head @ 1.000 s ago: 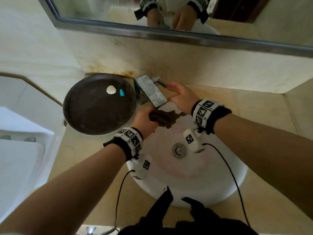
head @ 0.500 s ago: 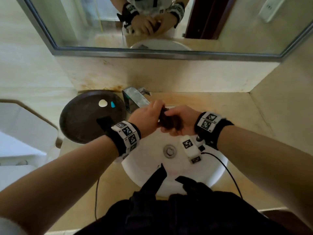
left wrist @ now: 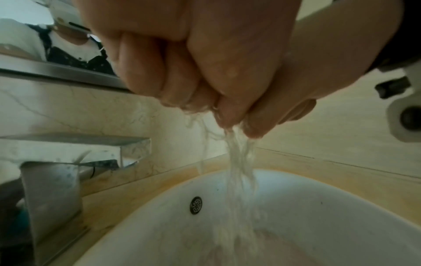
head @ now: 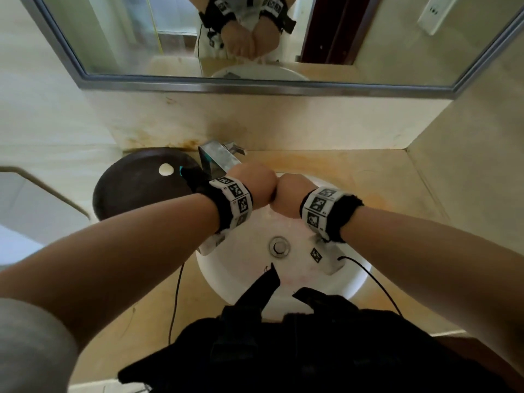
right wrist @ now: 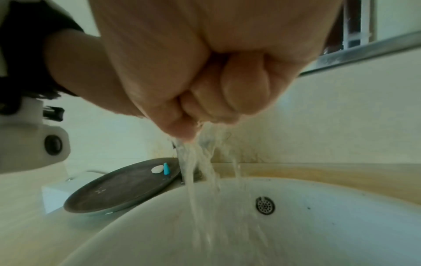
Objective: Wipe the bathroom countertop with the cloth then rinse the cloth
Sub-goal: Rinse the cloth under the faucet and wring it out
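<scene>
since half a second ago: both fists drawn tighter together over the sink (head: 351, 282), knuckle to knuckle; brown cloth, then visible between the hands, now buried inside them; camera tipped up, more mirror (head: 175, 43) in frame.

grip, left hand (head: 253, 185): fingers curled hard into a fist, pressed against the right.
grip, right hand (head: 289, 194): same, fingers (right wrist: 246, 86) folded tight; wringing judged in progress.

cloth: not visible in any view; judged clenched inside the two fists, water (left wrist: 239, 171) streaming straight down from below the grip into the bowl.

risks, judged: splash over the rim onto the wiped countertop (head: 368, 171) if fists drift off the bowl's middle; cloth end slipping free below the grip if squeeze loosens; knock against the faucet (head: 218, 163) just behind the left fist.

view differences: head view hides water entirely, shows only backs of hands and drain (head: 279, 246); wrist views show curled fingers and the falling stream. right wrist view alone shows dark tray (right wrist: 118, 189) beyond the left fist, with white piece and blue piece on it.
</scene>
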A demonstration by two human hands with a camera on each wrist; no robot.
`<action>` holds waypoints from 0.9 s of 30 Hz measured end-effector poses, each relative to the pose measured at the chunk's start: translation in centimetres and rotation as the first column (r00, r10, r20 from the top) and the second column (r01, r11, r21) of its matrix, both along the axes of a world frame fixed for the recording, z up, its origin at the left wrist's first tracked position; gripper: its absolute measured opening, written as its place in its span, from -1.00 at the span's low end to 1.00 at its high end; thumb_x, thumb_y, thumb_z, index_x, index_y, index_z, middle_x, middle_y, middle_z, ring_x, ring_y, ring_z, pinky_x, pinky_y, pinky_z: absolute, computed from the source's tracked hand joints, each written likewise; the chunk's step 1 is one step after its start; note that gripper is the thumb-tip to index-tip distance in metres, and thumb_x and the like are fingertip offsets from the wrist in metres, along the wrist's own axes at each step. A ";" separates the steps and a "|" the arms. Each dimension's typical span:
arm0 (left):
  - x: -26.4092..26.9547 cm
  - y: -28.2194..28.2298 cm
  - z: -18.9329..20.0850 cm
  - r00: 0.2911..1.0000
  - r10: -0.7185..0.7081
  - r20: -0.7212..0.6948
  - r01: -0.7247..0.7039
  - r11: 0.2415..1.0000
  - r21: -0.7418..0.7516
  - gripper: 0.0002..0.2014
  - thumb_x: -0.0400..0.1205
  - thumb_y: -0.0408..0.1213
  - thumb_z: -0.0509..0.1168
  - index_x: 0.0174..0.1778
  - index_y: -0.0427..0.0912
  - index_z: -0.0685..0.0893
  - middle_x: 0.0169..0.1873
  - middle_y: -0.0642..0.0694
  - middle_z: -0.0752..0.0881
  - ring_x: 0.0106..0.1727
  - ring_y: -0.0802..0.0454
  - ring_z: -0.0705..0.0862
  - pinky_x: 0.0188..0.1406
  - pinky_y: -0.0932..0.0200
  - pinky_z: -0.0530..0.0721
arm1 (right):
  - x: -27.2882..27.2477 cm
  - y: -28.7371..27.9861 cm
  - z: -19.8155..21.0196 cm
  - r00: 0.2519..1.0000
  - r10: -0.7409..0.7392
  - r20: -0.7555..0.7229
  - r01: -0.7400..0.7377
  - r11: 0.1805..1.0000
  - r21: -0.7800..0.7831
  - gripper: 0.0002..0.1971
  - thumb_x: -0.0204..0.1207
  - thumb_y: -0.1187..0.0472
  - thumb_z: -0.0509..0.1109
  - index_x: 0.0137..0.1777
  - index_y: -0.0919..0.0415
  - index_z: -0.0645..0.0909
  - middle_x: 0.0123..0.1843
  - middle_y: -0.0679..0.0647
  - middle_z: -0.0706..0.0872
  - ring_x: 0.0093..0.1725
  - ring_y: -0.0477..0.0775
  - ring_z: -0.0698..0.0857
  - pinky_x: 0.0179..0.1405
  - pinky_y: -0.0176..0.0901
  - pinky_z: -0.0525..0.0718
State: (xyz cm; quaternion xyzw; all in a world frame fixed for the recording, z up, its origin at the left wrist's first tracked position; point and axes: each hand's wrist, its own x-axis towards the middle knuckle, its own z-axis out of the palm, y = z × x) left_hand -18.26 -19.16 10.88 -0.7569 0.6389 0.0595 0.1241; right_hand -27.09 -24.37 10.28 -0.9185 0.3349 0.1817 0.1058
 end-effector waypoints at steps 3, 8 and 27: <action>0.6 -0.1 -0.3 0.995 0.004 -0.103 -0.006 1.000 -0.015 -0.81 0.63 -0.33 0.16 -0.31 -0.13 0.55 -0.46 -0.02 0.52 -0.42 -0.02 0.49 -0.31 0.08 0.52 | -0.4 -0.4 -0.2 0.995 -0.012 0.098 0.007 0.999 0.051 -0.76 0.44 0.18 0.28 -0.46 0.13 0.47 -0.42 0.05 0.53 -0.31 0.15 0.58 -0.35 -0.15 0.51; 1.7 0.7 -1.6 0.916 0.001 -0.401 -0.045 0.994 -0.099 -0.55 0.60 -0.26 0.23 0.41 -0.17 0.30 -0.26 -0.08 0.67 -0.19 -0.16 0.71 -0.19 -0.04 0.72 | -0.6 -1.0 0.8 0.974 -0.196 0.114 0.133 0.902 0.411 -0.83 0.48 0.15 0.34 -0.24 0.22 0.67 -0.33 0.10 0.60 -0.32 0.11 0.56 -0.35 -0.15 0.52; 1.6 2.2 -1.1 0.917 -0.375 0.137 0.370 0.667 -0.647 -0.56 0.52 -0.33 0.10 0.35 -0.29 0.47 0.10 -0.26 0.59 -0.01 -0.18 0.55 -0.03 -0.03 0.67 | -2.0 -1.0 4.0 0.860 -0.507 0.050 0.134 0.319 0.938 -0.71 0.46 0.53 0.20 -0.32 0.13 0.40 -0.51 0.02 0.21 -0.57 -0.08 0.12 -0.59 -0.29 0.04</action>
